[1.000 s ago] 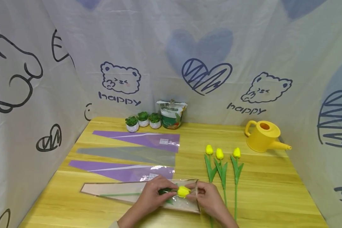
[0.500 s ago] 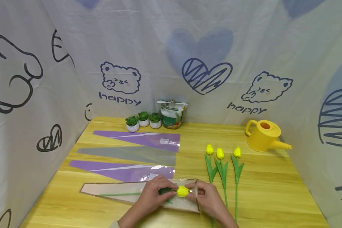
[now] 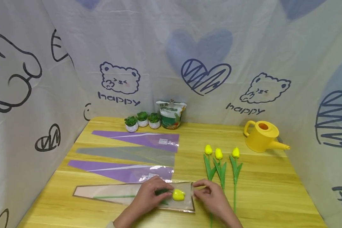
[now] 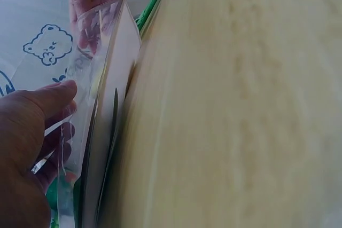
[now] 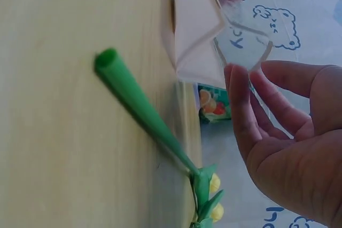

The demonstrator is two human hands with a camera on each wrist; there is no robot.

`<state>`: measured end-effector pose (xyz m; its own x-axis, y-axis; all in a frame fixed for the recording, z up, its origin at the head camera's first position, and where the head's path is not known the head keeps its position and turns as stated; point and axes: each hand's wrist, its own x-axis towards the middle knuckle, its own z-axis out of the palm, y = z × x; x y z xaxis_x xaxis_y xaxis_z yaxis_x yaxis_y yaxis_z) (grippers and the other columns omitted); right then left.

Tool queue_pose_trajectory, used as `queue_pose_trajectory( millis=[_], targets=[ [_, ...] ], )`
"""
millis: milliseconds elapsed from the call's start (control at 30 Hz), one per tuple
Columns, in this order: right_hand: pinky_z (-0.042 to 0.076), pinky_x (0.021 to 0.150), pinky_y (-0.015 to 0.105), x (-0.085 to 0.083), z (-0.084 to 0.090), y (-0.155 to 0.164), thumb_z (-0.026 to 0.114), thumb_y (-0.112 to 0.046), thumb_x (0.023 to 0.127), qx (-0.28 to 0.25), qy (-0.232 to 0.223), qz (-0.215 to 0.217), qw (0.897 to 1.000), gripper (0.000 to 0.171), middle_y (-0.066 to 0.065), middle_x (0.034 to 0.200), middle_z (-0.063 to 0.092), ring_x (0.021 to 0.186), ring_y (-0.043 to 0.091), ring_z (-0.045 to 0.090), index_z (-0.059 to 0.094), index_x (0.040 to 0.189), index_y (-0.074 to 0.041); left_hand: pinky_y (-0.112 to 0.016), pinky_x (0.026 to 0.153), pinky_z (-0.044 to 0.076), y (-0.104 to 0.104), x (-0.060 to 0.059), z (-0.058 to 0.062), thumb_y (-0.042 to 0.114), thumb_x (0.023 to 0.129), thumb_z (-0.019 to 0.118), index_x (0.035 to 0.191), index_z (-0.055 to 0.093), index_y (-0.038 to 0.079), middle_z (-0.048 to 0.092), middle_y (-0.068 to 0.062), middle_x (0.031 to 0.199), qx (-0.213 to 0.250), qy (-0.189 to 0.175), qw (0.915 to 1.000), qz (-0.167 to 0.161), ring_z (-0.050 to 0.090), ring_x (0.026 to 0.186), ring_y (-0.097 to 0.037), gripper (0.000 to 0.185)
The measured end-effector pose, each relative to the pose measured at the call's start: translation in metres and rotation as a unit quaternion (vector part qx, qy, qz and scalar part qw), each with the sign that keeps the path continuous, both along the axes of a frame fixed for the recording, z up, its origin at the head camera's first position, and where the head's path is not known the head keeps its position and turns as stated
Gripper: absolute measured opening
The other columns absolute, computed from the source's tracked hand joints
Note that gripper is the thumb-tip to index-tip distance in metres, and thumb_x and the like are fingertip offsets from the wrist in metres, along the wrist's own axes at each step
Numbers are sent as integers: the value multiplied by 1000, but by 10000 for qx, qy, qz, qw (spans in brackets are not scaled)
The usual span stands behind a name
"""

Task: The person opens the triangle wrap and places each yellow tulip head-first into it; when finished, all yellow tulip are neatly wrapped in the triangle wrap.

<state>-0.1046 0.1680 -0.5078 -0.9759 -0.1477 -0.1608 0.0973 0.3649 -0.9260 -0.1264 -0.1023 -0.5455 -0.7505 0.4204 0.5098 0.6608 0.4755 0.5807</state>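
Note:
A single yellow tulip (image 3: 178,195) with a green stem lies inside a clear-fronted flower sleeve (image 3: 108,190) with pale backing and dark edging. My left hand (image 3: 151,194) holds the sleeve just below the bloom, covering part of the leaves. In the left wrist view, the thumb and fingers of that left hand (image 4: 32,137) are at the clear film. At the wide mouth of the sleeve, my right hand (image 3: 212,196) pinches the edge. The right wrist view shows this right hand (image 5: 288,132) with thumb and fingertips at the film's rim, the mouth gaping.
Several tulips (image 3: 218,154) lie to the right, one stem passing near my right hand. Two purple sleeves (image 3: 125,169) and a grey sleeve (image 3: 156,155) lie behind. Farther back are potted succulents (image 3: 142,119), a printed bag (image 3: 171,115) and a yellow watering can (image 3: 262,137).
The right fingers have left the bloom and moved to the sleeve's mouth edge. The sleeve with the tulip has shifted slightly left, and the bloom now lies farther inside the mouth.

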Motion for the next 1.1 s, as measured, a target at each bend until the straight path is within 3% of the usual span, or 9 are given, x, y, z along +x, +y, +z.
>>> queue_pose_trajectory(
  millis=[167,333,567,1100],
  targets=[
    [57,73,23,0,-2,2,75,-17,96,34,131,-125,9998,26,9,119,72,94,17,71,69,120,-8,-19,76,52,-2,-1,0,18,80,88,100,81,22,77,14,94,-9,97,9999,-113,63,83,-3,22],
    [58,79,22,0,-6,3,78,-19,94,-56,300,233,9993,37,12,132,64,102,18,70,66,128,-9,-19,77,53,-3,-1,0,17,79,89,100,81,22,78,13,94,-52,142,9998,-139,64,84,-3,23],
    [58,84,22,0,-10,0,82,-15,88,88,472,927,9945,43,12,127,62,104,22,67,68,128,-10,-24,79,55,-5,1,-2,17,77,90,102,80,22,77,13,95,-150,-202,9997,-47,66,86,-6,26],
    [59,85,24,-2,-11,-6,83,-6,85,278,542,1159,9914,42,11,114,66,101,22,65,70,125,-6,-23,77,54,-7,3,-7,20,80,88,105,80,24,77,13,96,-171,-472,9987,-57,65,84,-7,26]
  ],
)
